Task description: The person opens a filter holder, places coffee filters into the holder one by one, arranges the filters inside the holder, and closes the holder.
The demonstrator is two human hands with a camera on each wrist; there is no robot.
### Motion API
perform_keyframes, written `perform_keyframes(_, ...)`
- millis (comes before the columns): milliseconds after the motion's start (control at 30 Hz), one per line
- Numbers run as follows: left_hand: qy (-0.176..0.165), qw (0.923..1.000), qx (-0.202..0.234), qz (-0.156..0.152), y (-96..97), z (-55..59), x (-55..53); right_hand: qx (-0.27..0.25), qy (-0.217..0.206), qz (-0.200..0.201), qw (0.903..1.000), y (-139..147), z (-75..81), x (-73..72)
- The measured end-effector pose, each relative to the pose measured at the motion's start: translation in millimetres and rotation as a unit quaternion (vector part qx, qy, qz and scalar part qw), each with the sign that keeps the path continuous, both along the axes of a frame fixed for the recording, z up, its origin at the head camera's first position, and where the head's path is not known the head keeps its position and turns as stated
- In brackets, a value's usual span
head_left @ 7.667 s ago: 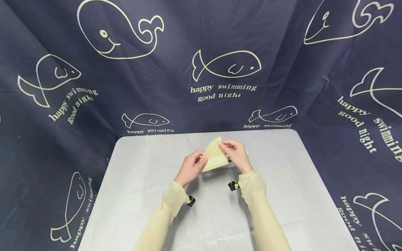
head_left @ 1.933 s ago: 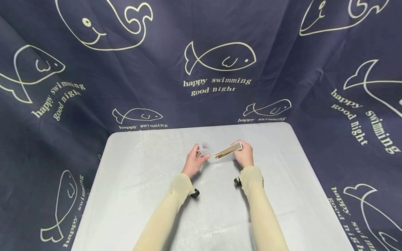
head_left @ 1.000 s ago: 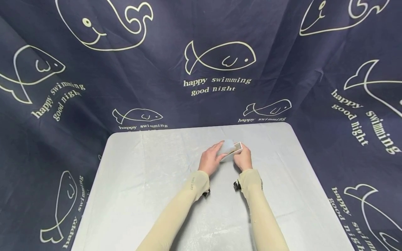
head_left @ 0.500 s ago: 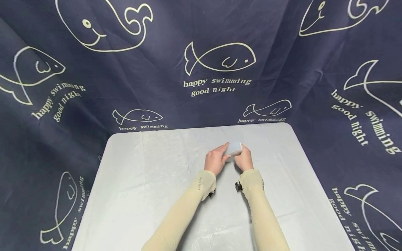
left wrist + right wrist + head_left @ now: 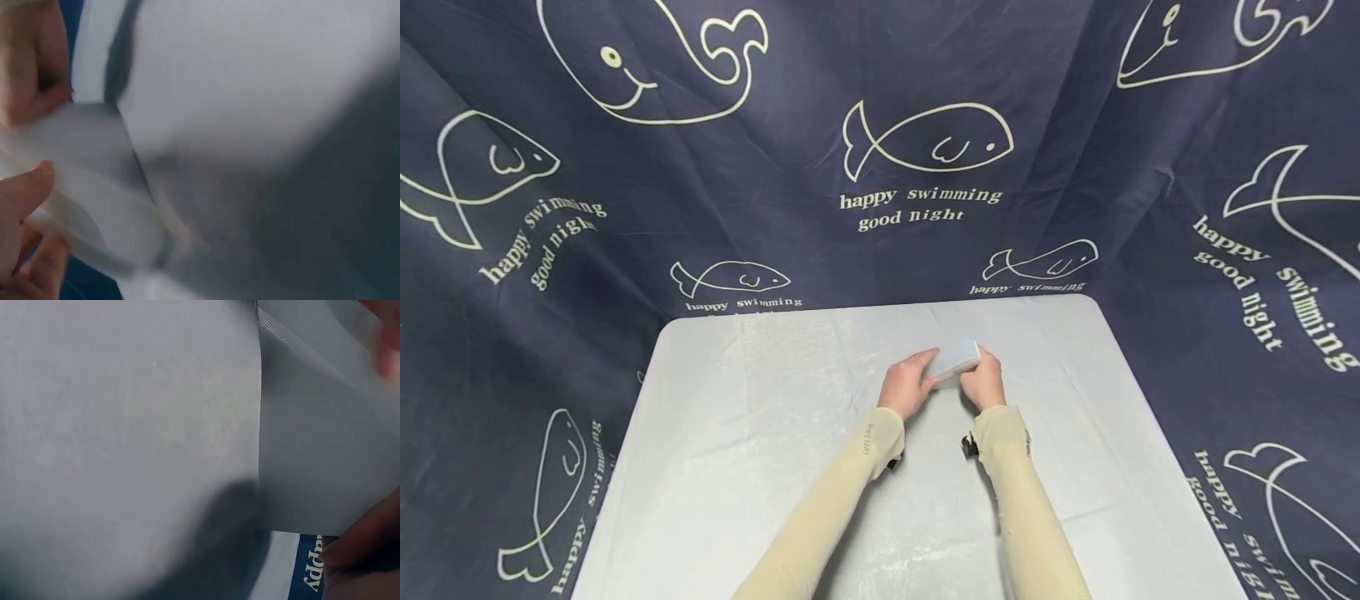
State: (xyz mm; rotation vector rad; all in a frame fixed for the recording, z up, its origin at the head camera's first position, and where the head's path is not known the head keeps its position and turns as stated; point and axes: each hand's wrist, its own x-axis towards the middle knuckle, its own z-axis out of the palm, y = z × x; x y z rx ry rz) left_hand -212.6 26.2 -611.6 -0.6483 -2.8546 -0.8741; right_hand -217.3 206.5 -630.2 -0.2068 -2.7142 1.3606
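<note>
Just behind the table's middle, both hands hold a small slim white box with a smooth translucent sleeve over it. My left hand holds its left end, thumb in front and fingers behind. My right hand grips the right end, where a white edge shows. In the left wrist view the greyish sleeve looks see-through, with a pale yellowish strip inside. The left fingers lie along it. In the right wrist view the box side shows fine ribbing, with the right fingers at its lower corner.
The hands are over a pale grey-white covered table with rounded back corners. A dark blue curtain printed with fish and lettering hangs behind and at both sides. Black camera mounts sit under the wrists.
A yellow paper sheet was held first. Later the box, brown contents showing, was in the right hand; the left hand slid the translucent sleeve rightward over it, then shifted slightly back left.
</note>
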Motion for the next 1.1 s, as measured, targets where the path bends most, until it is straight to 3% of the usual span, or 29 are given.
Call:
perform_keyframes(100, -0.02, 0.9996, 0.018, -0.009, -11.8, -6.4, -3.0, -0.008, -0.002, -0.004, 1.0, -1.8, -0.4, 0.1)
perform_keyframes(233, -0.011, 0.9989, 0.038, -0.026, -18.2, -13.2, -4.1, -0.004, -0.002, -0.004, 1.0, -0.4, -0.1, 0.6)
perform_keyframes(533, 0.006, 0.9974, 0.064, -0.031, -30.6, -13.0, 0.7, -0.001, -0.014, 0.014, 0.9998, -9.8, 1.8, 1.2)
perform_keyframes(800, 0.032, 0.9957, 0.081, -0.03, -52.2, -16.2, 2.7, 0.009, 0.004, 0.029, 0.9995, -29.8, 4.6, 2.0)
perform_keyframes(1100, 0.021, 0.9958, 0.087, -0.018, -83.6, -17.5, 9.6, -0.008, 0.003, 0.046, 0.9989, -59.3, 4.7, 5.6)
